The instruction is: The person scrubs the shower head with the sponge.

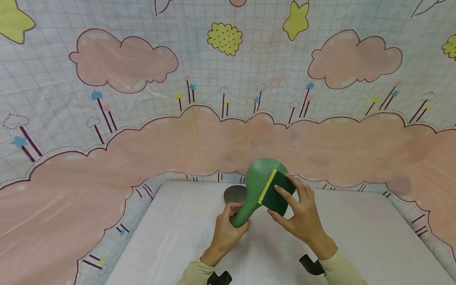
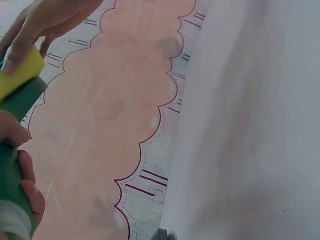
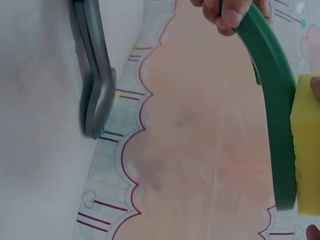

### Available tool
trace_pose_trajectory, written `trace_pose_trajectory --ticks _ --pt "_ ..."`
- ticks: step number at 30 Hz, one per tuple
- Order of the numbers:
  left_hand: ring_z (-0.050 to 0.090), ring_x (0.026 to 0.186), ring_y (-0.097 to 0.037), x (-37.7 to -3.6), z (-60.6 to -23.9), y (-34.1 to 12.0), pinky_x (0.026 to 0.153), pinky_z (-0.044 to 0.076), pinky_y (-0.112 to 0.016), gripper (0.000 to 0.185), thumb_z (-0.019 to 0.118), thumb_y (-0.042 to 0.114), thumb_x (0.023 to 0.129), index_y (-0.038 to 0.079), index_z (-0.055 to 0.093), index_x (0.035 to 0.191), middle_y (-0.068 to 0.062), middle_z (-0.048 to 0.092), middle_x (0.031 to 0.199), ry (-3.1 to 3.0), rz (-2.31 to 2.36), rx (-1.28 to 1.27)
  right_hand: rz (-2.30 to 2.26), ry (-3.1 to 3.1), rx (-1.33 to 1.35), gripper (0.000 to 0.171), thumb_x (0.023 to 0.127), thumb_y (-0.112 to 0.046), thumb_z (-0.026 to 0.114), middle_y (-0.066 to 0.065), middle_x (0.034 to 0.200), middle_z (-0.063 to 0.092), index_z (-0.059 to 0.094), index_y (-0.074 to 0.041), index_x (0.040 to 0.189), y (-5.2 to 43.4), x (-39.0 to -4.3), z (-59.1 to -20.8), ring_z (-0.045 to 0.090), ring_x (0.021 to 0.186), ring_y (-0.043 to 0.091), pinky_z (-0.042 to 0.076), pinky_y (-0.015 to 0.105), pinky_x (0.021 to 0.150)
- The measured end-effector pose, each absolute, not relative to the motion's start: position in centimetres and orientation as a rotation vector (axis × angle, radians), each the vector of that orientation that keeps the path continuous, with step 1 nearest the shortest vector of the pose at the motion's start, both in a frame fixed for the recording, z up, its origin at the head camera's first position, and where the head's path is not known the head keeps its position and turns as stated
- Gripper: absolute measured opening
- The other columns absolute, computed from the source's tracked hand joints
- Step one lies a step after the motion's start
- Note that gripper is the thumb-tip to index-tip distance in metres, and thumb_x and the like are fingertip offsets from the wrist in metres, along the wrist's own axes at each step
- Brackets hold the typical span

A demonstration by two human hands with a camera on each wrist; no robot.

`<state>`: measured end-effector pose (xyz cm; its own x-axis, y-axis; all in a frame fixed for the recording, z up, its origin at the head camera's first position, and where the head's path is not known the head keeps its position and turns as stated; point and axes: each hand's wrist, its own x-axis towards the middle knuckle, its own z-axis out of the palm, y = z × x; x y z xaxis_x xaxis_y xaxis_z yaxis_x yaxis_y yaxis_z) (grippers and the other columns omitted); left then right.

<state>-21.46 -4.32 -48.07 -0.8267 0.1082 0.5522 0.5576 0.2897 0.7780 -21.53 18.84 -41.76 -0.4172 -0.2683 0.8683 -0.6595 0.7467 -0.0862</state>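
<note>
The left hand [image 1: 228,227] curls round the handle of a green rice paddle [image 1: 259,186], held raised above the white mat [image 1: 171,237] with its blade toward 12 o'clock. The right hand [image 1: 303,215] pinches a yellow-and-green scouring sponge [image 1: 276,192], fingers flat on its dark face, pressing it against the blade's 3 o'clock side. A grey metal utensil [image 1: 235,194] lies on the mat behind, at the paddle's 9 o'clock. Scrubbing would likely go best with the handle gripped firmly and the sponge kept flat, stroking along the blade.
</note>
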Motion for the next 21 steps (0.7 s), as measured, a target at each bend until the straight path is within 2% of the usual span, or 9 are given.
trace_pose_trajectory --ticks 4,10,14,19,21 --pt "0.063 0.077 -0.008 -21.5 -48.0 -4.3 0.069 0.048 -0.024 0.043 0.079 0.003 0.077 0.017 0.061 0.113 -0.003 0.074 0.094 -2.144 -1.636 -0.561 0.545 -1.984 0.680 0.065 0.088 -0.066 0.056 0.027 0.139 0.049 0.065 -0.015 0.128 19.4 -21.7 -41.5 0.045 0.124 0.043 0.037 0.066 0.094" --pt "0.061 0.072 -0.005 -20.2 -45.6 -4.3 0.065 0.050 -0.022 0.038 0.075 -0.002 0.078 0.007 0.060 0.112 -0.013 0.075 0.092 -2.173 -1.858 -0.476 0.571 -1.962 0.656 0.066 0.087 -0.065 0.059 0.026 0.142 0.048 0.065 -0.013 0.127 19.9 -21.7 -41.4 0.044 0.126 0.043 0.035 0.064 0.095" --pt "0.061 0.069 -0.006 -20.9 -46.5 -4.4 0.064 0.050 -0.022 0.041 0.075 0.000 0.081 0.007 0.056 0.117 -0.017 0.073 0.092 -2.207 -1.989 -0.404 0.589 -1.940 0.650 0.065 0.086 -0.064 0.061 0.028 0.140 0.048 0.066 -0.013 0.126 19.8 -21.8 -41.3 0.044 0.127 0.043 0.035 0.062 0.096" --pt "0.053 0.052 -0.006 -21.5 -47.4 -4.4 0.052 0.045 -0.020 0.043 0.075 0.003 0.083 0.007 0.052 0.119 -0.009 0.065 0.076 -2.153 -2.150 -0.375 0.598 -1.920 0.649 0.065 0.086 -0.063 0.062 0.028 0.140 0.048 0.066 -0.012 0.126 19.5 -21.7 -41.5 0.043 0.127 0.044 0.035 0.061 0.097" --pt "0.051 0.050 -0.006 -21.5 -47.4 -4.4 0.049 0.045 -0.020 0.044 0.075 0.004 0.083 0.005 0.050 0.119 -0.006 0.062 0.073 -2.114 -2.221 -0.388 0.595 -1.911 0.649 0.065 0.087 -0.062 0.061 0.029 0.140 0.048 0.066 -0.012 0.126 19.3 -21.7 -41.7 0.043 0.127 0.045 0.035 0.059 0.098"
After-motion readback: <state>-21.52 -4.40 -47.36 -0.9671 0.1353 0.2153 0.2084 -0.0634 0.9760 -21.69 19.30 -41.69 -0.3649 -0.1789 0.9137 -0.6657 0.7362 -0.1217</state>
